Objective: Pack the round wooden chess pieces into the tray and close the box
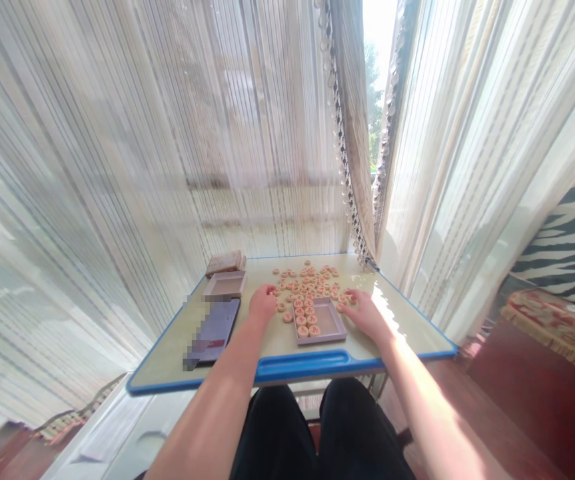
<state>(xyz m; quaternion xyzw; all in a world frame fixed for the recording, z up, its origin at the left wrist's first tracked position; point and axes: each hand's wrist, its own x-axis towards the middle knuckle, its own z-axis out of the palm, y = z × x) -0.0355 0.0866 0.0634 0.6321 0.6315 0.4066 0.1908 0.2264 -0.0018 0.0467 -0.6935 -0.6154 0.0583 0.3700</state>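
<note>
Round wooden Chinese chess pieces (309,289) lie scattered over the table in front of me. A shallow open box (331,319) sits near the table's front edge, with several red-marked pieces (302,321) in two columns on its left side. To the left of the scattered pieces is my left hand (264,301), its fingers curled in; what they hold, if anything, is too small to make out. My right hand (366,312) reaches in at the box's right, thumb and fingers apart beside some loose pieces (342,300).
On the table's left are a dark tablet (216,331), an empty shallow box part (224,285) and a brown box (226,262) behind it. A blue rim (304,363) edges the table (262,267). Striped curtains (267,133) hang behind; a red-covered seat (532,340) stands right.
</note>
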